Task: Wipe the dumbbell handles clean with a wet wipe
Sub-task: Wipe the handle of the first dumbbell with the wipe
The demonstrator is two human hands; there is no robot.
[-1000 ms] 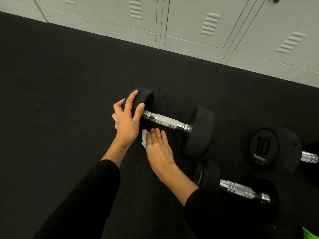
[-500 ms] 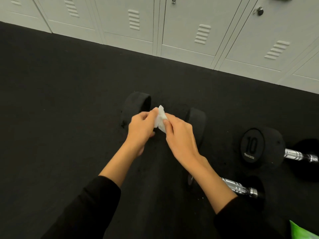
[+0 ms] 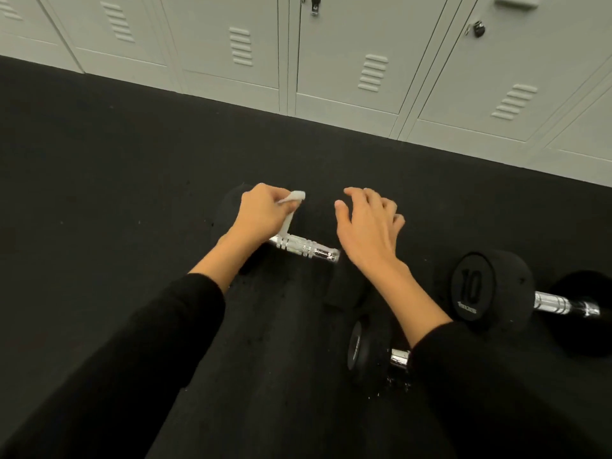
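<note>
Dumbbell handle point(image 3: 303, 248) first: chrome, ringed, dead centre of the frame, slanting down to the right between two black heads barely distinguishable from the black floor point(image 3: 99, 200). Three dumbbells counted overall: the one with this handle, a dumbbell marked 10 point(image 3: 490, 289) at mid right, and a smaller dumbbell point(image 3: 364, 349) at lower centre-right, partly hidden behind the right sleeve point(image 3: 480, 376).

One wet wipe point(image 3: 291, 207), white, pinched in the left hand point(image 3: 261, 212) just above the handle's left end, with a strip of it dangling down to about the metal there. Can't tell if actually touching.

Right hand point(image 3: 367, 226) just up and right of the handle's right end, fingers spread and loosely bent, nothing in it. Over the right-hand head of that dumbbell, contact not clear either.

So: handle right between the two wrists, below both sets of fingers.

Grey lockers point(image 3: 347, 61) all along the top of the frame, two padlocks point(image 3: 478, 28) visible at upper right and top centre.
</note>
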